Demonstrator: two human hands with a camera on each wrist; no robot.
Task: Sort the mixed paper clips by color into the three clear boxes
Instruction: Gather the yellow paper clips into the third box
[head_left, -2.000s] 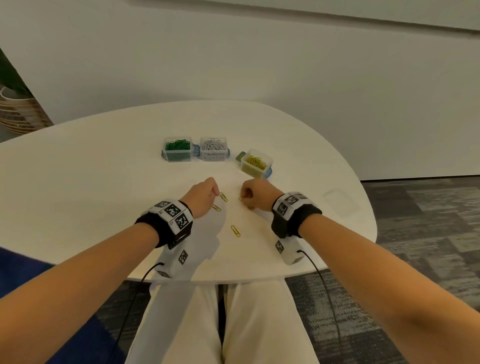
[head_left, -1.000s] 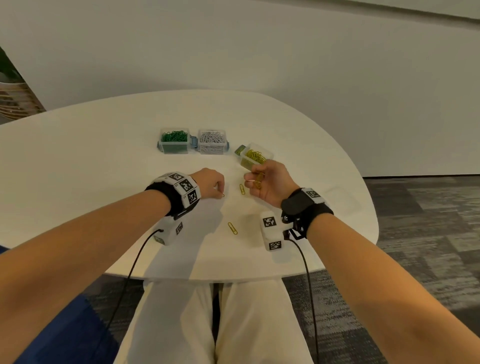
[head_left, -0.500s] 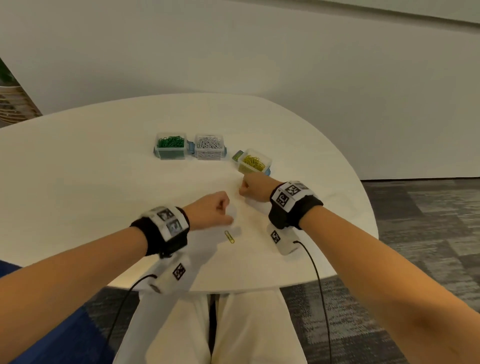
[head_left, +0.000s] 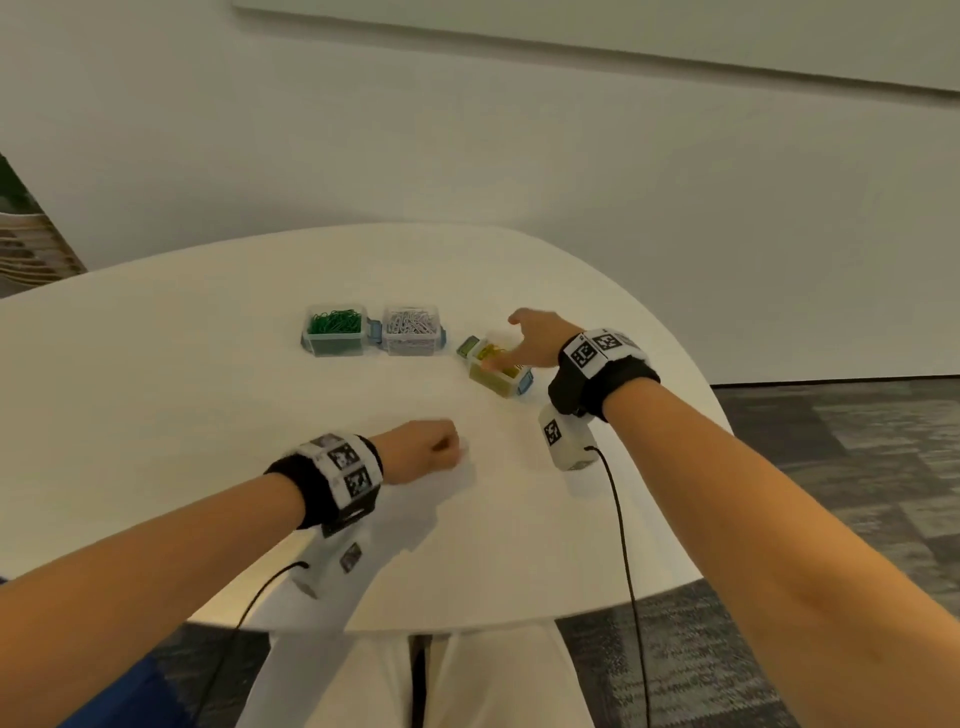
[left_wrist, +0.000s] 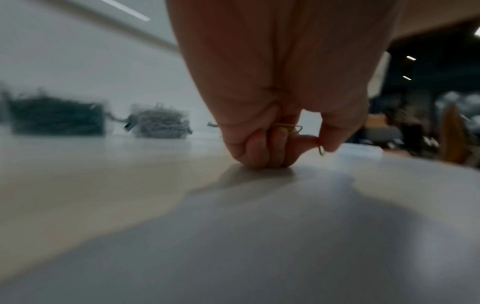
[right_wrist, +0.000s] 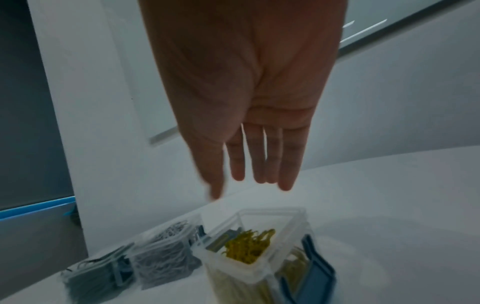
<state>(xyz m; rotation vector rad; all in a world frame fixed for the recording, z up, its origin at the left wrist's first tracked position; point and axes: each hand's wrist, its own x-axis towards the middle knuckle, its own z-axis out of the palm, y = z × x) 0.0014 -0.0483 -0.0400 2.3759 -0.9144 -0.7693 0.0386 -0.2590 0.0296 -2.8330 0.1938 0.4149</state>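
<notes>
Three clear boxes stand on the white table (head_left: 156, 395): one with green clips (head_left: 333, 331), one with white clips (head_left: 412, 330), one with yellow clips (head_left: 496, 366) set apart to the right. My right hand (head_left: 530, 338) hovers over the yellow box (right_wrist: 255, 244) with straight, spread fingers (right_wrist: 255, 164) and an empty palm. My left hand (head_left: 426, 449) rests as a fist on the table near the front. In the left wrist view its curled fingers (left_wrist: 262, 148) hold yellow paper clips (left_wrist: 291, 127), one pinched at the thumb (left_wrist: 321, 151).
The table's front edge (head_left: 467, 623) runs close to my lap. A wrist camera cable (head_left: 626, 545) hangs from the right wrist over the table. A wall (head_left: 467, 156) stands behind, and grey carpet (head_left: 857, 467) lies to the right.
My right hand rose from a fist near the table, moved over the yellow box and opened. The left hand slid right over the last loose yellow clip, which no longer lies on the table.
</notes>
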